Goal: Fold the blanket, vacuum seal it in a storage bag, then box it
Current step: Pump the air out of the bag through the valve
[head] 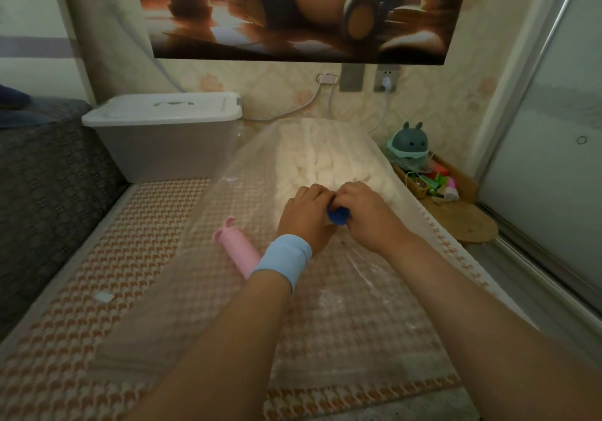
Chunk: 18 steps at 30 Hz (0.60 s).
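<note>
Blue valve cap (337,216) is gripped by left hand (304,217) and right hand (369,215).

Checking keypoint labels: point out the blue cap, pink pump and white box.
cap (337,217), head view, on its visible blue side.
pump (239,252), head view, middle of the barrel.
box (156,150), head view, on the front wall.
</note>
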Available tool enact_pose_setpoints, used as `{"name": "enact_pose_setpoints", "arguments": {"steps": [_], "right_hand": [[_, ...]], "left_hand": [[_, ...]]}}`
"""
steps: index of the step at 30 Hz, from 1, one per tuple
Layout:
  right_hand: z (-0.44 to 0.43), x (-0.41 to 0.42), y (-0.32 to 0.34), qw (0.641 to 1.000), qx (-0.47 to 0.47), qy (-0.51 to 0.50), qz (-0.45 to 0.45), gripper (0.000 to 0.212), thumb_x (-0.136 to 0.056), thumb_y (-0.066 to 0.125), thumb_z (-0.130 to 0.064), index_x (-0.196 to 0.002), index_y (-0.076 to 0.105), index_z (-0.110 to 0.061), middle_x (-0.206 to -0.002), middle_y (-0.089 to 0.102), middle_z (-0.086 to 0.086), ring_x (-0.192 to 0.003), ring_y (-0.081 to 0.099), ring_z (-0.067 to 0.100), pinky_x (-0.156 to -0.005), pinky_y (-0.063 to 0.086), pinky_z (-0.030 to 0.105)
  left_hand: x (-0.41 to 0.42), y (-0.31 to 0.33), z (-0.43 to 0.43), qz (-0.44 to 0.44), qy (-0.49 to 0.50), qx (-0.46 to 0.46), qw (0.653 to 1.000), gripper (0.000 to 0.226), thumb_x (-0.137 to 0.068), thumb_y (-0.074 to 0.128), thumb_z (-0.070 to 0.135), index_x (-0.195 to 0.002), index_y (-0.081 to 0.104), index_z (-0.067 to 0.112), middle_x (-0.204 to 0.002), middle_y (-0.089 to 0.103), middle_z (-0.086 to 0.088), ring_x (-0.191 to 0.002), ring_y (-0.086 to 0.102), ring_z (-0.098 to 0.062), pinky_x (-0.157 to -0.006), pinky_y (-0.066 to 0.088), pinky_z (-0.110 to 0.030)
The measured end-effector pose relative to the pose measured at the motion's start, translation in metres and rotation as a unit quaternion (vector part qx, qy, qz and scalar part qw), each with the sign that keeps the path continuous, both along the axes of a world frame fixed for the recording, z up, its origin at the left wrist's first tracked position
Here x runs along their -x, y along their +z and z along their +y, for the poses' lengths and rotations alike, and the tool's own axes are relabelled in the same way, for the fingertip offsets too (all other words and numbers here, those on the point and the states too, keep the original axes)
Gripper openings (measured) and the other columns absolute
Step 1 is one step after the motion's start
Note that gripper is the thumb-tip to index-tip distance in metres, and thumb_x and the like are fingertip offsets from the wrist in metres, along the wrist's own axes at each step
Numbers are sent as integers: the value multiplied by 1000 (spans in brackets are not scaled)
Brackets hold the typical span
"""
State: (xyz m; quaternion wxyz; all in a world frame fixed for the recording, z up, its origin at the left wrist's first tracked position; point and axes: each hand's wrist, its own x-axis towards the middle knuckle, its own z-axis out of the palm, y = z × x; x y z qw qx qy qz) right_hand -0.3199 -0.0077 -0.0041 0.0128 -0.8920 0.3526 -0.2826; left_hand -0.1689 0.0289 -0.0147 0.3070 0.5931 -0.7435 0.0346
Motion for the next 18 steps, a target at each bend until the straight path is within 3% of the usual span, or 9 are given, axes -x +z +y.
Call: {"name": "enact_pose_setpoints", "arguments": {"steps": [2,4,7,9,11,13,14,16,18], "right_hand": [[4,-2,-2,998,-23,-30,-50,23,-75,65,-3,-97,65,-10,-97,52,1,-89,47,17,-76,45,32],[8,-4,-2,990,-41,-115,-77,23,-79,72,-23,-95,60,-13,-95,52,0,-85,50,18,-70,44,33],[9,-6,3,974,-38,-222,-1,35,-83,71,-46,-81,63,-12,-76,55,1,-72,56,21,-60,35,31],[7,-5,4,981,-51,-189,-11,27,-83,73,-38,-84,68,-11,-79,58,2,-75,58,23,-62,39,33],[8,-1,3,990,-75,-110,-44,15,-81,74,-13,-96,71,-11,-91,57,3,-82,59,24,-70,46,34],[12,0,1,994,-82,-47,-55,30,-77,67,3,-102,69,-13,-97,52,2,-87,57,23,-75,49,35],[15,-1,0,994,-76,-55,-59,29,-77,67,-1,-103,67,-15,-99,52,1,-88,56,22,-75,50,37],[18,-1,2,987,-53,-145,-51,19,-83,69,-26,-99,62,-19,-95,56,-3,-84,57,19,-69,50,37],[19,0,6,971,-34,-238,13,27,-86,65,-50,-85,62,-22,-79,56,-7,-72,55,17,-59,42,31]], "left_hand": [[0,-1,0,18,-3,0,1000,41,-78,69,22,-118,61,21,-117,55,3,-106,46,-21,-89,42,-34],[-1,-2,0,36,-4,0,999,47,-77,69,23,-122,60,21,-118,55,3,-108,46,-21,-91,42,-35],[-2,0,0,32,-4,-14,999,54,-76,73,27,-128,58,20,-122,53,2,-112,44,-21,-96,42,-36],[-4,1,1,36,-10,-16,999,52,-76,74,27,-126,59,20,-121,54,3,-112,44,-20,-96,42,-36],[-4,2,3,44,-20,-11,999,46,-76,73,25,-120,63,20,-118,55,2,-108,45,-21,-93,44,-37],[-4,1,4,47,-25,-6,999,40,-75,72,23,-114,65,19,-115,56,1,-106,46,-21,-91,45,-38],[-4,1,5,51,-24,-2,998,38,-76,71,22,-113,65,18,-114,57,1,-105,46,-21,-90,45,-38],[-3,1,6,59,-17,6,998,37,-79,65,19,-116,66,17,-115,58,1,-106,47,-22,-91,46,-38],[-1,2,5,53,-8,6,999,38,-82,60,15,-120,65,17,-117,58,1,-107,47,-22,-93,45,-36]]}}
